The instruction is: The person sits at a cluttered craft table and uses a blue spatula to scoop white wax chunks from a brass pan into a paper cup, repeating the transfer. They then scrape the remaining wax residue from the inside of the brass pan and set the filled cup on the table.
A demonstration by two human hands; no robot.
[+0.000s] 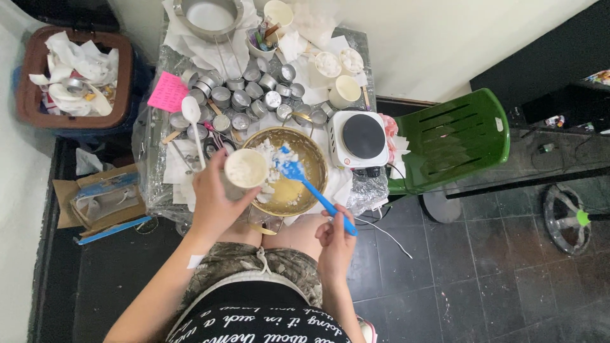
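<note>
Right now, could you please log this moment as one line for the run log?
left hand: holds paper cup | right hand: holds blue spatula | spatula tip: in metal bowl of white flakes | hot plate: beside bowl

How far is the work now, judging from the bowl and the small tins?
Done: white flakes lie in the metal bowl. In hand: the left hand holds a cup over it; the right hand holds a blue spatula. Left: the small tins look unfilled.

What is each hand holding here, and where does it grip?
Left hand holds a white cup by its side wall over the metal bowl. Right hand grips the blue spatula at its handle end.
</note>
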